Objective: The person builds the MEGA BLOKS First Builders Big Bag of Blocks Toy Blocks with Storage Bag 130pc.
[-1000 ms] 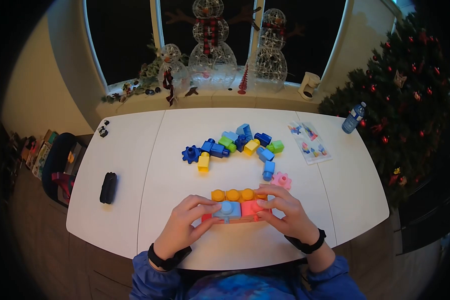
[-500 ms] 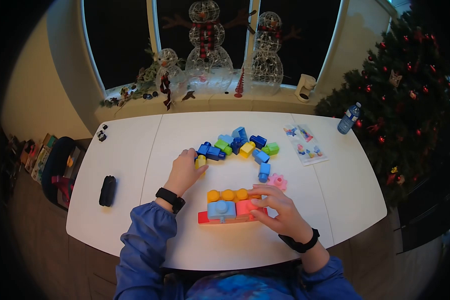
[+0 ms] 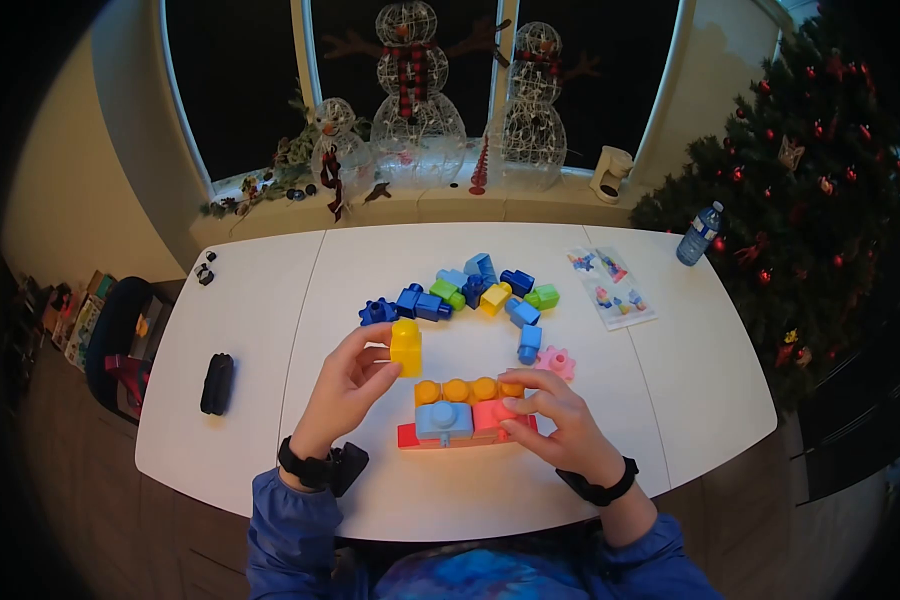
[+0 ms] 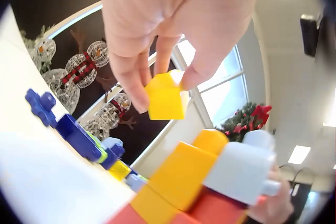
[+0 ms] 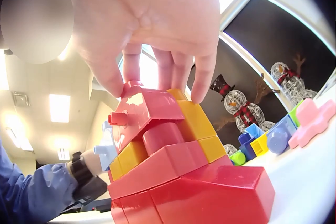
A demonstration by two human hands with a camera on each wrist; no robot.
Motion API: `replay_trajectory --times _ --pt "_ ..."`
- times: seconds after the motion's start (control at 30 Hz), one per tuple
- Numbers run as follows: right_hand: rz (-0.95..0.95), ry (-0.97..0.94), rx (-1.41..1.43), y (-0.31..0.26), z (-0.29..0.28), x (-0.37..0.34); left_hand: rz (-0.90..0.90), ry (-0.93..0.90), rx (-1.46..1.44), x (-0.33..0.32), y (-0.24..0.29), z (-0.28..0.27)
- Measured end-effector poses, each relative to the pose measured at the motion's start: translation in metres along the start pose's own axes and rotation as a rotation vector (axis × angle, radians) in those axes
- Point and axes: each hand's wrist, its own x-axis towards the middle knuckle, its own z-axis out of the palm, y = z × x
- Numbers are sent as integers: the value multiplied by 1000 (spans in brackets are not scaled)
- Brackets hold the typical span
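Observation:
My left hand [image 3: 342, 388] pinches a yellow building block [image 3: 406, 350] between thumb and fingers, raised above the table to the left of a block structure. That structure has a red base [image 5: 210, 198], a row of orange blocks [image 3: 455, 392], a light blue block [image 3: 442, 422] with a small side peg, and a pink block [image 5: 152, 109] with a similar peg. My right hand [image 3: 568, 425] grips the structure's right end from above, thumb at the pink block and fingers reaching over to the orange side.
Behind the structure several loose blue, green and yellow blocks [image 3: 493, 298] lie in an arc, with a dark blue gear piece [image 3: 378, 312] and a pink gear piece [image 3: 556, 363]. A picture sheet [image 3: 612, 288], a water bottle [image 3: 699, 234] and a black case [image 3: 217, 383] are farther out.
My left hand left the structure, reached to the loose blocks, took the yellow block and brought it back nearer, lifted. The right hand has stayed at the structure's right end.

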Motion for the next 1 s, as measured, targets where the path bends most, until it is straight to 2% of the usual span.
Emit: replay_trajectory --times 0.07,0.3,0.5,0.6,0.7,0.8,0.9,1.0 --pt "0 0 -5 0 0 0 -43 -59 -200 -16 0 4" --pt "0 1 3 2 1 -1 104 -110 22 -24 -11 16" --pt "-15 2 -13 3 2 -2 117 -118 10 -25 -9 15" --pt "-33 5 -16 6 2 -2 101 -152 113 -24 -8 9" --pt "-37 1 -17 5 1 -1 151 -129 335 -26 14 10" --pt "-31 -3 -12 5 1 0 117 -118 267 -34 34 22" --pt "-13 -5 7 4 0 0 243 -140 434 -34 28 24" --pt "-12 -10 14 5 -1 1 229 -141 440 -30 21 24"
